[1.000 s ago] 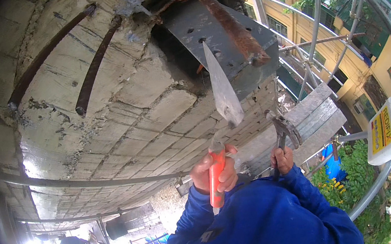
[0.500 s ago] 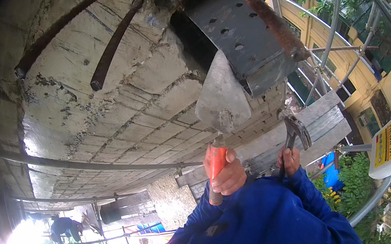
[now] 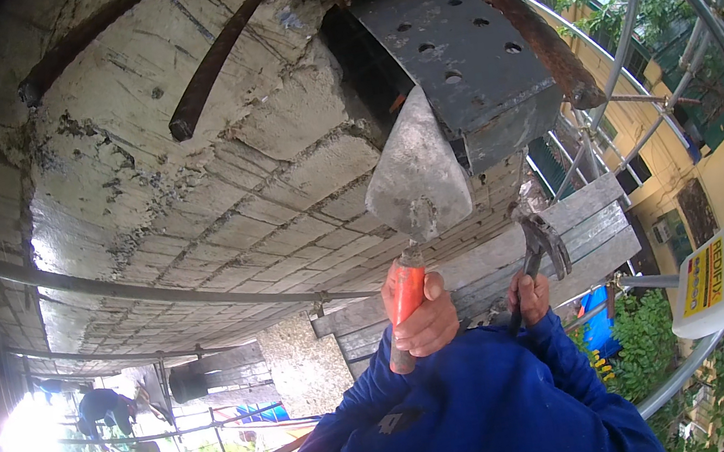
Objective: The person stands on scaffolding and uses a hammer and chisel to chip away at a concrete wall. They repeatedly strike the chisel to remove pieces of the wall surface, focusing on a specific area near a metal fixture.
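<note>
Block wall (image 3: 218, 191) with rusty rebar fills the frame's upper left; left hand (image 3: 424, 314) grips the orange-handled trowel (image 3: 416, 183), blade at centre by the perforated steel plate (image 3: 460, 55), right hand (image 3: 531, 295) grips a claw hammer (image 3: 542, 242); mortar-pointing step, next move apparently needing blade-tip contact at the gap.

One package only: white plastic jug (image 3: 712, 280), squat and boxy, with yellow cap at upper right corner, hung at right edge of view against grey scaffold tube (image 3: 679, 376), above green foliage. Yellow rectangular label (image 3: 705, 276) on its face, red and dark print, slightly tilted. No signs or screens visible.
</note>
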`<state>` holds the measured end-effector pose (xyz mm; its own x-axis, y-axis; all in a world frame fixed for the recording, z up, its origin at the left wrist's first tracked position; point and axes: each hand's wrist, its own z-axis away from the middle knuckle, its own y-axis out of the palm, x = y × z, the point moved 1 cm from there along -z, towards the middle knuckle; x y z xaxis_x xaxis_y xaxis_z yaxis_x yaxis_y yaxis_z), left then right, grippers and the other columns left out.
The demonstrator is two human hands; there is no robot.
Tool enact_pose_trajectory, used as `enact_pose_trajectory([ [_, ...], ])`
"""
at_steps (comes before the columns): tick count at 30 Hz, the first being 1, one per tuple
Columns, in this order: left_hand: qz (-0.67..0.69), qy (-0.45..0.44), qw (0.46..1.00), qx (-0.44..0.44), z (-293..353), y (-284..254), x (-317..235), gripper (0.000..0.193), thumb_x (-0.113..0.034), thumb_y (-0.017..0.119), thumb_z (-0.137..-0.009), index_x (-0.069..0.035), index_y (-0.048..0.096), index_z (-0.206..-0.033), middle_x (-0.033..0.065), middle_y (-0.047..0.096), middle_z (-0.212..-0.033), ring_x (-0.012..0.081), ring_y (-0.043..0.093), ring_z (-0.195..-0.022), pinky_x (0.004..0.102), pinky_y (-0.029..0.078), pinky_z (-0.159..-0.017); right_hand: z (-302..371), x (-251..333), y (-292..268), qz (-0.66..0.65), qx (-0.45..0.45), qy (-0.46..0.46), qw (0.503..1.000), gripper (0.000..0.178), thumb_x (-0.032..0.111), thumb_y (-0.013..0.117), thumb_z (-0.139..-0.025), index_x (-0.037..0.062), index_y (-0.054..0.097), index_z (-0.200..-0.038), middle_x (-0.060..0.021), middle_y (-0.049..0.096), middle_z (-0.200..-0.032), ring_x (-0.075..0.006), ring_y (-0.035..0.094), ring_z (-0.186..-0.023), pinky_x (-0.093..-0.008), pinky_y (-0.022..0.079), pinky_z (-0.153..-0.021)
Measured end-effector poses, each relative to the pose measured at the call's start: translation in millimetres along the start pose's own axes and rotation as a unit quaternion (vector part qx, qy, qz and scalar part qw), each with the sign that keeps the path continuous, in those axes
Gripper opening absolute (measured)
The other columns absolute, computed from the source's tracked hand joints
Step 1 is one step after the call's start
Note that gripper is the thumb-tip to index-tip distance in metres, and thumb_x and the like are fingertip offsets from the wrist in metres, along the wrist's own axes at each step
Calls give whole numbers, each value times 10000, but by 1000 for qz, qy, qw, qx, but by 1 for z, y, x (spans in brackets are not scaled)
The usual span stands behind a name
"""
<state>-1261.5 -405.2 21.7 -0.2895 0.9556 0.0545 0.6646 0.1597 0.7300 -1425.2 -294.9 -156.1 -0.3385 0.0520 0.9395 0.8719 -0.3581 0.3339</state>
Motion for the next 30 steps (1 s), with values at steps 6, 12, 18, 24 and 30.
enact_pose_trajectory([
  [6,-66,-15,996,-50,-1,9,-10,699,-526,212,-985,60,396,-1319,53,585,-570,181,569,-416,320,458,-414,-1,3,0,11,-12,9,1000,548,568,482,-944,58,484,-743,-39,462,-522,-138,451,-415,-273,346,-381],
  [12,-109,-2,992,-67,4,20,-21,689,-520,224,-988,64,400,-1308,60,589,-614,179,573,-447,330,443,-420,0,4,1,2,-17,28,999,541,538,475,-953,53,484,-715,-40,468,-529,-143,460,-424,-278,359,-394],
  [18,-206,19,967,-148,9,31,-33,691,-544,265,-983,57,426,-1284,46,540,-599,166,516,-430,323,401,-413,1,10,4,10,-18,29,999,538,548,499,-936,64,476,-701,-37,469,-534,-133,458,-431,-277,358,-401],
  [24,-312,72,875,-364,7,54,-35,620,-498,432,-963,40,428,-1270,48,486,-670,153,463,-411,329,381,-393,0,16,7,-18,-29,44,998,558,578,552,-902,82,463,-664,-19,467,-538,-111,450,-441,-266,342,-405],
  [30,-404,77,774,-481,-4,65,-23,577,-417,589,-909,8,434,-1266,77,508,-700,176,492,-456,324,395,-418,1,12,6,-19,-22,38,999,553,585,541,-908,70,479,-719,-29,473,-541,-122,454,-430,-267,360,-402],
])
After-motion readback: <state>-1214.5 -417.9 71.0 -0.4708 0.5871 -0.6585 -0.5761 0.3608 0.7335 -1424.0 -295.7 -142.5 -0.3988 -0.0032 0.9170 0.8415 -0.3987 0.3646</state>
